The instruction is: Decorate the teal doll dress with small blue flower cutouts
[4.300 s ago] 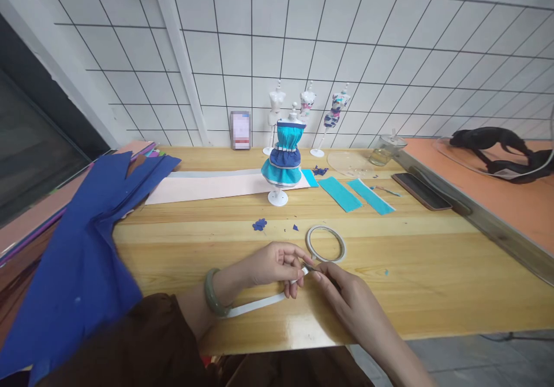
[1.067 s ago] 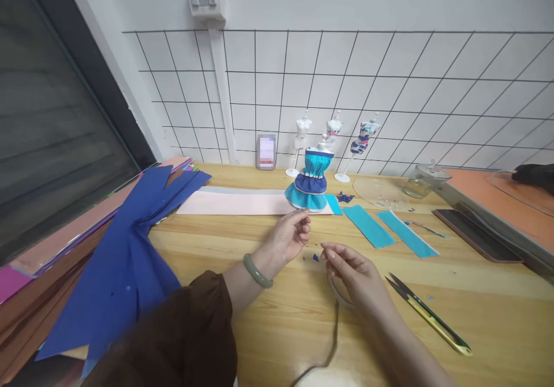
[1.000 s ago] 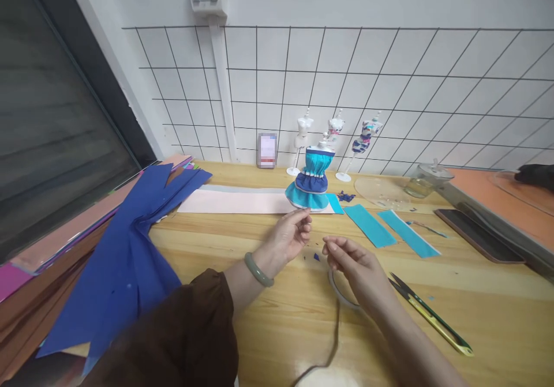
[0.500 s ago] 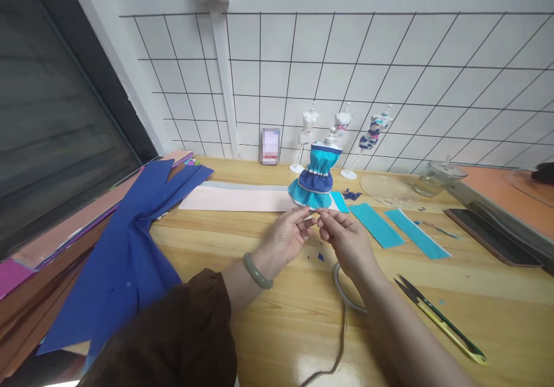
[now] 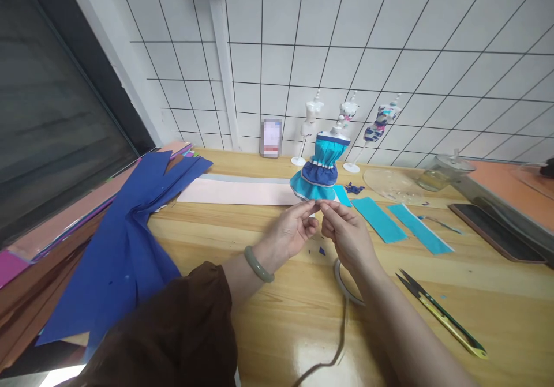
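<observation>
Up comes the right hand point(image 5: 348, 234), closing the gap of a second ago to meet the left hand point(image 5: 288, 231) at the hem of the small dress point(image 5: 321, 171). Yellow-and-green snips point(image 5: 441, 318) now lie on the right part of the worktop point(image 5: 268, 318); four seconds back that patch was bare. And the ring of tape point(image 5: 338, 277), in full view then, is now partly covered by the right forearm.

Left thumb and forefinger are clamped on the front hem; right thumb and forefinger are together just beside them, and what sits between is too small to tell. Any writing on the phone point(image 5: 271, 138) at the far edge is blurred beyond reading.

The dress stands toward the worktop's far edge, in front of three dress forms point(image 5: 311, 116), long axis upright with a slight rightward lean in this view, neck knob up, flared skirt down toward the hands. To its right, two teal strips point(image 5: 380, 220) point(image 5: 420, 229) slant from the far edge toward the near right corner. To its left, a long pale pink strip point(image 5: 236, 192) runs roughly parallel with the far edge, reaching toward blue material point(image 5: 130, 231) at the left edge.
</observation>
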### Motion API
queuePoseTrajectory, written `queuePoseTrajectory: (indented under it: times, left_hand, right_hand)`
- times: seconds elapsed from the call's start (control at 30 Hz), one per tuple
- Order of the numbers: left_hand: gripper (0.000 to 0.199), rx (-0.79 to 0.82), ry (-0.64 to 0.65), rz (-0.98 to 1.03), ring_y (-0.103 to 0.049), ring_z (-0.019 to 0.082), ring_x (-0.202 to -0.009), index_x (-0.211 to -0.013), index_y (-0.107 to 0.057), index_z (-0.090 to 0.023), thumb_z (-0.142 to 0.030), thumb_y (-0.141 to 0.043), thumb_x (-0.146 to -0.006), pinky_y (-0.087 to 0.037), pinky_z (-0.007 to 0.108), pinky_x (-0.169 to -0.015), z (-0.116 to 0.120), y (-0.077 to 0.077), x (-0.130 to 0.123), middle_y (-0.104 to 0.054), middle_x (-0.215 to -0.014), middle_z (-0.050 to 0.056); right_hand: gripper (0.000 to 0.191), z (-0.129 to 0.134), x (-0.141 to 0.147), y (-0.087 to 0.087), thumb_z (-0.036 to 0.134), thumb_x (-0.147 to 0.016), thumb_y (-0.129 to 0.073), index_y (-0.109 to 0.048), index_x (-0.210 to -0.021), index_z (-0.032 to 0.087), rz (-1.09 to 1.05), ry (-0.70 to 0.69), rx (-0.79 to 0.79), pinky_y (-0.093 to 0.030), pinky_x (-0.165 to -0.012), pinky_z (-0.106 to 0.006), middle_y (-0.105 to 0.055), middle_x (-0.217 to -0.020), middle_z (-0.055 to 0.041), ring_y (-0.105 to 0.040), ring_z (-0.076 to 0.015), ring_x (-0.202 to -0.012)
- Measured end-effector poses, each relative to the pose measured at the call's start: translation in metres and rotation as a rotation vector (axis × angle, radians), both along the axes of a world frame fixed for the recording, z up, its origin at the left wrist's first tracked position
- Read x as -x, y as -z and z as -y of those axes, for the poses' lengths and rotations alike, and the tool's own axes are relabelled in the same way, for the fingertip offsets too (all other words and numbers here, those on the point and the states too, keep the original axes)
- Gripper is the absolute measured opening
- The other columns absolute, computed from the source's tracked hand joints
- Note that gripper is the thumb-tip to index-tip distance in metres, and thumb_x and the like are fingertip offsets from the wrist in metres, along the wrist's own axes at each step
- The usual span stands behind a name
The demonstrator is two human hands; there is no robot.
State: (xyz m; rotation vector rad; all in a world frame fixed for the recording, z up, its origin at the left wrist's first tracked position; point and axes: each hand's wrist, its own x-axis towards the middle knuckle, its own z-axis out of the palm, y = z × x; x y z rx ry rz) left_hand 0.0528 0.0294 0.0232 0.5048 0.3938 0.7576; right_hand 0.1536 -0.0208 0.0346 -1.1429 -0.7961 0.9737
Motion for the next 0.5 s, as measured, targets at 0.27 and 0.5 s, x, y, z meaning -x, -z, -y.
queuePoseTrajectory:
  times: [0.27, 0.5]
  left_hand:
    - [0.012, -0.04, -0.013, 0.006, -0.049, 0.001, -0.052, -0.084, -0.064, -0.014, -0.021, -0.065, -0.074, -0.04, 0.013, -0.047, 0.0007, -0.0012, -0.0013, -0.063, -0.087, 0.003]
    - [0.016, -0.021, 0.053, 0.055, -0.049, 0.001, -0.051, -0.087, -0.063, -0.015, -0.026, -0.061, -0.077, -0.04, 0.013, -0.045, 0.0017, -0.0033, -0.0032, -0.063, -0.088, 0.003]
  right_hand:
    - [0.032, -0.0002, 0.0002, -0.0008, 0.039, -0.066, -0.071, -0.063, -0.086, 0.016, -0.048, -0.007, -0.011, -0.014, -0.039, -0.02, -0.029, -0.046, 0.0106, -0.02, -0.0034, -0.04]
    - [0.03, 0.0022, 0.0045, -0.0092, 0.037, -0.064, -0.073, -0.063, -0.083, 0.016, -0.136, -0.04, 0.012, -0.019, -0.037, -0.017, -0.025, -0.044, 0.0124, -0.019, -0.0023, -0.038]
